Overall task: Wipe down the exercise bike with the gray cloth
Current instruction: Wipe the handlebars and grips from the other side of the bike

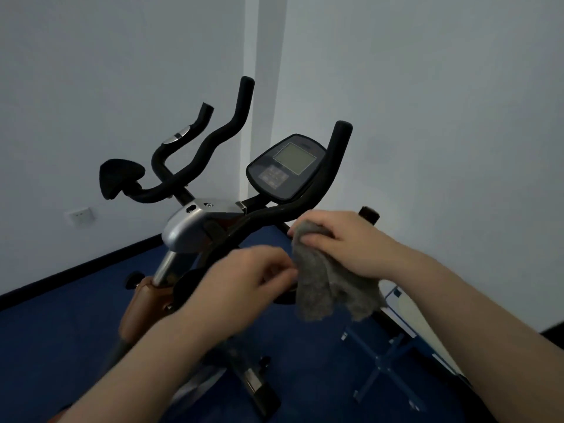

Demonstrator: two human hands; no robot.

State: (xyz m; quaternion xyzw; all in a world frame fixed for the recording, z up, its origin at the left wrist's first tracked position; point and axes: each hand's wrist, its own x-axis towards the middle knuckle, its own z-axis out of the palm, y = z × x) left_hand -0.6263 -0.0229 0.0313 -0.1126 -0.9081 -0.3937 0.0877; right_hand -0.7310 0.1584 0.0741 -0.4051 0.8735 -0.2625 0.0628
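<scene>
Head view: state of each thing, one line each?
gray cloth: gripped, hanging crumpled
right hand: closed on the cloth's top, beside the handlebar
left hand: fingers curled at the cloth's edge
console screen: blank
handlebar: bare, black, upright ends

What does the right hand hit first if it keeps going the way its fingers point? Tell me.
Probably the black handlebar. The right hand, its grip on the gray cloth, points left and slightly up, and the bar lies just beyond its fingertips, though depth is unclear.
</scene>
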